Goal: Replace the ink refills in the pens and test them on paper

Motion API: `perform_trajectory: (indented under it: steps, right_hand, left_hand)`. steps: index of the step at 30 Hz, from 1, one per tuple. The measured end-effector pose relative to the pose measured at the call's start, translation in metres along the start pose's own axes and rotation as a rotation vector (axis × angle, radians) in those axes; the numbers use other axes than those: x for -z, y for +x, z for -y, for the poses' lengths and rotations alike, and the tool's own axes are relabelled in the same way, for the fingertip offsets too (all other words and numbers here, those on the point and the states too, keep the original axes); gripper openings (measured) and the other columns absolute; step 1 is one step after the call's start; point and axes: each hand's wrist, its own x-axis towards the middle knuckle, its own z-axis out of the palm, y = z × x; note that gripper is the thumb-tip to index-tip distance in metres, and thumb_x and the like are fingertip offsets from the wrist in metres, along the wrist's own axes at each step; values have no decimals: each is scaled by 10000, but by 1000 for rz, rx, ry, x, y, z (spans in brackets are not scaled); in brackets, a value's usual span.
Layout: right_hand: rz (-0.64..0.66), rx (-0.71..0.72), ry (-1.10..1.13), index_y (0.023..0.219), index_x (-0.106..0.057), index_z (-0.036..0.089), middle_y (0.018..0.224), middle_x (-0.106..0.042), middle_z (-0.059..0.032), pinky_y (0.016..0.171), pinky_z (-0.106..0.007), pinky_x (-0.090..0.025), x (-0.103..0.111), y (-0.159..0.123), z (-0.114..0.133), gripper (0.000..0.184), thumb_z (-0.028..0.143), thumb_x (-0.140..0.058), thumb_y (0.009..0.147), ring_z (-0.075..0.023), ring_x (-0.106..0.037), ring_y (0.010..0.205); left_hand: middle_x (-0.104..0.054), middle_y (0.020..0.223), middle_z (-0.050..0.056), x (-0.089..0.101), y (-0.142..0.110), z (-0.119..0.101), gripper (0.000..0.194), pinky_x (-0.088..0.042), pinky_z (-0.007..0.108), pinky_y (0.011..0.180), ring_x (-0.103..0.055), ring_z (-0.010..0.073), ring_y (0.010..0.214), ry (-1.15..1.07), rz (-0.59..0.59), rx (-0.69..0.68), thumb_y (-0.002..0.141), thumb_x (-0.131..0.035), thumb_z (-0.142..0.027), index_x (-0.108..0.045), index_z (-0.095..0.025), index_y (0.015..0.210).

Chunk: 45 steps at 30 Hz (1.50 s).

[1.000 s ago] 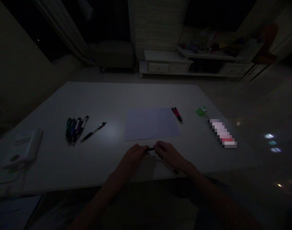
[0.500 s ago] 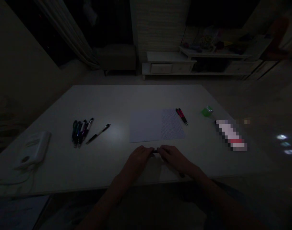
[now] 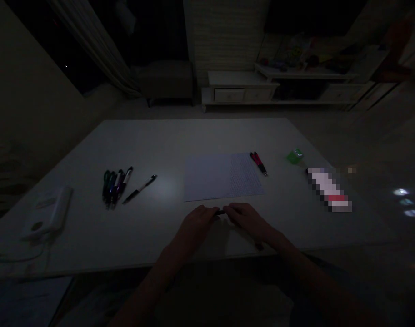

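Note:
Pinched between my two hands is a slim dark pen [image 3: 221, 212], mostly covered by my fingers. My left hand [image 3: 200, 221] closes on one end of it, and my right hand [image 3: 243, 218] grips the other. Both hands are low over the white table, just in front of a sheet of paper [image 3: 207, 177] whose right part is covered with handwriting. A small dark thing [image 3: 259, 245] shows under my right wrist; its kind is too dim to tell. Two red and black pens [image 3: 259, 163] lie at the paper's upper right corner.
Left on the table [image 3: 193, 134] lie several pens [image 3: 115, 187], a single black pen [image 3: 140, 188] and a white power strip [image 3: 48, 213] with a cable. To the right are a green translucent block [image 3: 295, 156] and a blurred-out phone-shaped thing [image 3: 329, 189]. The room is dark.
The view has shifted very slightly. Both hands keep their hold on the pen, with hardly any movement. Everything on the table stays in place.

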Motion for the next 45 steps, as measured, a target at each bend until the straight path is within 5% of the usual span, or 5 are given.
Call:
perform_trajectory:
  steps: [6,14,20,27,45]
  right_hand:
    - [-166,360,-411,1285,-410,211,804,-595,-45,646,-262,-406,-4,-10,4,470,304,-499,833,-146,-524,687]
    - [-238,725,-563,1027,-593,218,812,-586,-60,623,-255,-416,-27,-8,8,218,205,-451,863,-158,-531,745]
    - [-776,269,290,744,-526,187,665,-527,-12,556,-259,-395,29,22,26,255,411,-462,849,-125,-472,590]
    - [-254,10,1256,453,-244,205,401,-187,75,360,-230,-201,74,29,24,479,517,-385,787,-74,-169,362]
    - [-395,-40,1130,529,-444,182,375,-424,34,340,-198,-265,62,59,25,318,374,-434,783,-72,-350,315]
  left_hand:
    - [-681,831,75,12,13,-10,257,-509,311,672,-645,173,729,-722,-143,590,859,-463,-385,-535,-156,951]
    - [-676,878,132,3,20,-22,386,-508,303,670,-649,190,749,-1297,-75,790,784,-532,-479,-553,-120,923]
    - [-660,993,98,-5,15,-21,300,-448,379,871,-606,212,944,-454,-22,415,880,-391,-344,-613,-158,958]
    - [-354,1403,92,-29,5,-13,439,-245,497,1049,-262,265,1309,372,118,99,855,-423,-170,-401,-176,1294]
    - [-323,1412,134,-33,5,-10,444,-285,519,1020,-269,308,1300,455,219,133,864,-423,-211,-399,-153,1303]
